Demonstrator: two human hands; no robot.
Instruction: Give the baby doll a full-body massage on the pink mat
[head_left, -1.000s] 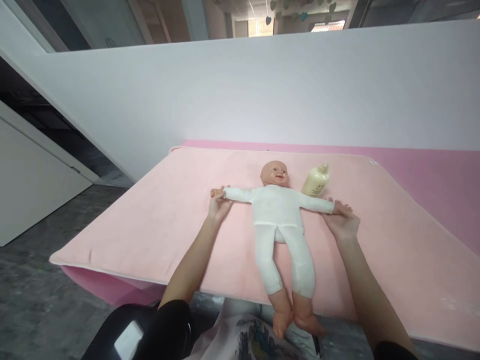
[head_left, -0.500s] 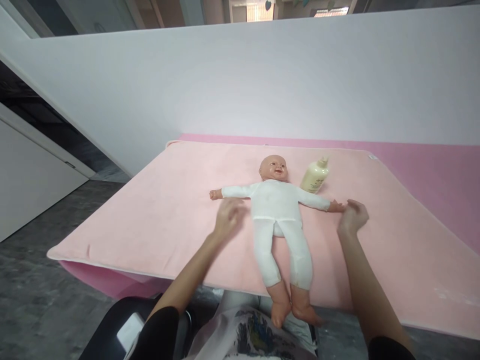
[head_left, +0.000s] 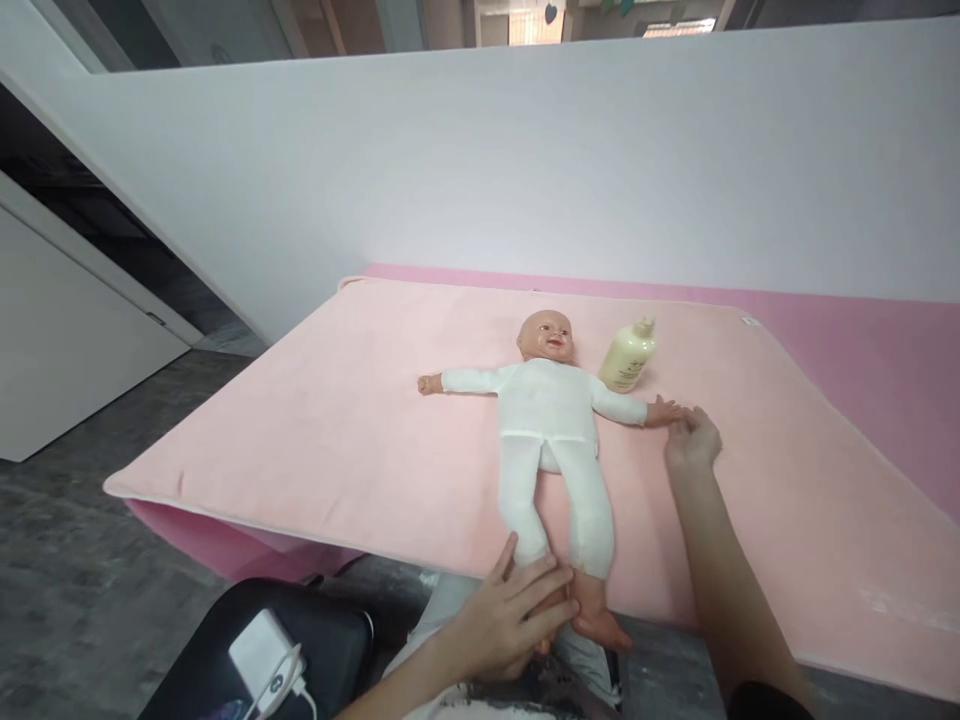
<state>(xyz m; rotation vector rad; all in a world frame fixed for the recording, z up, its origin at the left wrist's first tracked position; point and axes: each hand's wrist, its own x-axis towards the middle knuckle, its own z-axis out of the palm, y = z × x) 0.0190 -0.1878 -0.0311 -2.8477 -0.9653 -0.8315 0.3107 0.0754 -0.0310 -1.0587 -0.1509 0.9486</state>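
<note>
A baby doll point(head_left: 547, 400) in a white cloth body suit lies on its back on a pink blanket point(head_left: 375, 450), arms stretched out to both sides. My left hand point(head_left: 517, 610) rests across the doll's lower leg at the front, fingers extended and slightly apart, covering much of that foot. At the doll's outstretched hand on the right, my right hand point(head_left: 694, 440) has its fingers curled closed around the doll's fingertips. Beside the doll's head and shoulder stands a pale yellow pump bottle point(head_left: 628, 355).
A white wall panel point(head_left: 525, 170) rises behind the pink table point(head_left: 862, 350). Left of my legs is a black stool point(head_left: 337, 640) holding a white power bank point(head_left: 262, 650) with a cable. The doll's feet hang past the blanket's front edge.
My left hand has moved from beside the doll's arm down to its lower leg. My right hand has shifted slightly left and closed on the doll's hand.
</note>
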